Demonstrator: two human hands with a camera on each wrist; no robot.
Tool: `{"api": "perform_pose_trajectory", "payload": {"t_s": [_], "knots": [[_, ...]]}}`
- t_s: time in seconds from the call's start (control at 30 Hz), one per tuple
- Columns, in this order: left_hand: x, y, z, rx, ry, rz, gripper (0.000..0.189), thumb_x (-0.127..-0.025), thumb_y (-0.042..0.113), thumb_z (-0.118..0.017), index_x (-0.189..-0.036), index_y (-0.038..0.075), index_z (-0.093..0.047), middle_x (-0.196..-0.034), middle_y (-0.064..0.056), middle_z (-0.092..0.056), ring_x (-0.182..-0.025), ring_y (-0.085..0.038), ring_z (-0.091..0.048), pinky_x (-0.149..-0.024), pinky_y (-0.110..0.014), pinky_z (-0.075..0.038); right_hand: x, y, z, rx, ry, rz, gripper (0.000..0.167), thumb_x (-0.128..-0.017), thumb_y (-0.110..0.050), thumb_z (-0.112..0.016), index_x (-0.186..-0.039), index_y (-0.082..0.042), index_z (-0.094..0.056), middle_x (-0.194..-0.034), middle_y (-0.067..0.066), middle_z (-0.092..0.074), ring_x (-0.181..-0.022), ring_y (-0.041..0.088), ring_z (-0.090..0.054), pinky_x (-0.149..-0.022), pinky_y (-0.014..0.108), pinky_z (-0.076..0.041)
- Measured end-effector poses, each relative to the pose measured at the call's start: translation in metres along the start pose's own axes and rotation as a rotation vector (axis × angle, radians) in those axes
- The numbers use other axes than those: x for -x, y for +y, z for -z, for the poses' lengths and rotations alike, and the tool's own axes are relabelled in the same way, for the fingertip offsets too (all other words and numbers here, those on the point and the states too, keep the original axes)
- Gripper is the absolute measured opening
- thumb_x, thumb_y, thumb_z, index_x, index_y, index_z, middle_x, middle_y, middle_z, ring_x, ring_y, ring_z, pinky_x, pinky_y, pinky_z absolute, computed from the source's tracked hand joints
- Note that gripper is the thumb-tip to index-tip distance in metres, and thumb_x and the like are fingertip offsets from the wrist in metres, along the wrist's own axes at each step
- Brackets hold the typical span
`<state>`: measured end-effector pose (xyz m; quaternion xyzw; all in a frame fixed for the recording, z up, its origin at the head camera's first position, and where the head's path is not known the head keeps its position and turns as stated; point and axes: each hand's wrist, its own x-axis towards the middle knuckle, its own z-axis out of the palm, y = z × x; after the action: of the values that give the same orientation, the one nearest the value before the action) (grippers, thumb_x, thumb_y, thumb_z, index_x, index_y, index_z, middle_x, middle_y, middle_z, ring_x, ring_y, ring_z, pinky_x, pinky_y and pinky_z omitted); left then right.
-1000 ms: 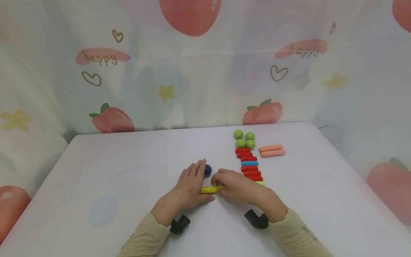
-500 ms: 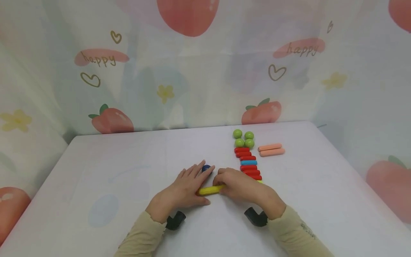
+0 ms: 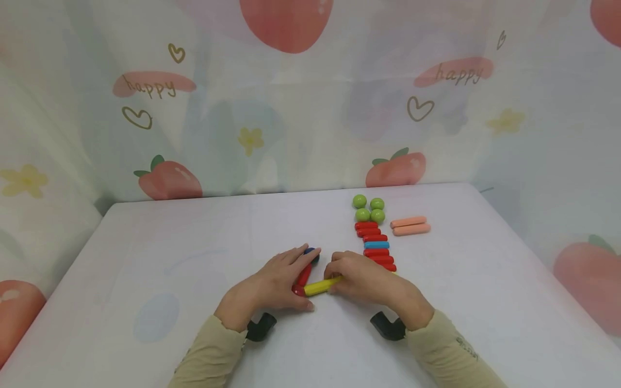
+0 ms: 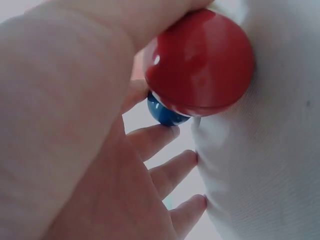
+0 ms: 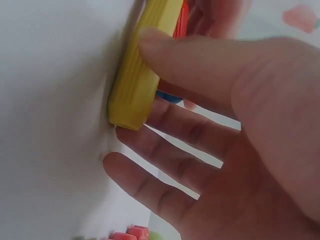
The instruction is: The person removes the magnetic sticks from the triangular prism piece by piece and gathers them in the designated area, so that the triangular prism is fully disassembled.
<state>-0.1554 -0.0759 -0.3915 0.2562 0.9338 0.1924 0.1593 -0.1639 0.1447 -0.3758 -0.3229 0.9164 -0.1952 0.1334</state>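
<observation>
My right hand (image 3: 364, 277) pinches a yellow ribbed stick (image 5: 140, 75) near one end, between thumb and fingers, low over the white table. The stick's other end meets a red ball (image 4: 202, 62). Spread over this spot, my left hand (image 3: 264, 285) has its thumb at the red ball and its other fingers stretched out. Its index finger lies by a dark blue ball (image 3: 314, 257). A short red stick (image 3: 304, 275) runs between the red and blue balls, partly under the left hand. Whether these parts are joined, I cannot tell.
Right of the hands is a column of red sticks (image 3: 376, 252) with one blue stick (image 3: 377, 245) among them. Several green balls (image 3: 363, 215) lie beyond it. Two pink sticks (image 3: 411, 230) lie alongside. A patterned curtain (image 3: 310, 118) hangs behind the table.
My left hand has shifted slightly left, uncovering the red ball and red stick. Its fingers have spread. The yellow stick has tilted a little, and my right hand still holds it.
</observation>
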Motion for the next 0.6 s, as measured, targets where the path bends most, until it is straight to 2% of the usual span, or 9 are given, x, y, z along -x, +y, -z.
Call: {"api": "perform_pose_trajectory", "payload": {"t_s": [0.17,0.4,0.6], "knots": [[-0.0002,0.001,0.0007,0.017,0.018,0.012,0.101,-0.079,0.042,-0.081,-0.159,0.026,-0.02,-0.164,-0.008,-0.024,-0.148,-0.032,-0.03,-0.119,-0.053,-0.031,0.0,-0.0007,-0.0008,0.005,0.015,-0.004,0.02,-0.085,-0.016,-0.078,-0.105,-0.013,-0.074,-0.091,-0.006,-0.061,-0.085,0.008,-0.056,-0.078,0.022,-0.054],[0.0003,0.0014,0.002,0.024,0.034,0.021,0.097,-0.084,0.034,-0.077,-0.159,0.023,-0.018,-0.164,-0.008,-0.025,-0.146,-0.031,-0.033,-0.117,-0.051,-0.035,0.0001,-0.0021,0.0,0.022,0.004,-0.024,0.02,-0.085,-0.016,-0.078,-0.105,-0.013,-0.074,-0.089,-0.007,-0.061,-0.083,0.008,-0.056,-0.078,0.024,-0.055],[0.0002,-0.0003,0.001,0.04,0.03,0.012,0.09,-0.087,0.031,-0.075,-0.159,0.025,-0.021,-0.163,-0.009,-0.026,-0.147,-0.032,-0.031,-0.117,-0.052,-0.034,0.0007,-0.0034,0.0011,0.062,-0.011,0.009,0.022,-0.086,-0.015,-0.077,-0.108,-0.013,-0.074,-0.09,-0.007,-0.062,-0.085,0.008,-0.057,-0.079,0.026,-0.056]]}}
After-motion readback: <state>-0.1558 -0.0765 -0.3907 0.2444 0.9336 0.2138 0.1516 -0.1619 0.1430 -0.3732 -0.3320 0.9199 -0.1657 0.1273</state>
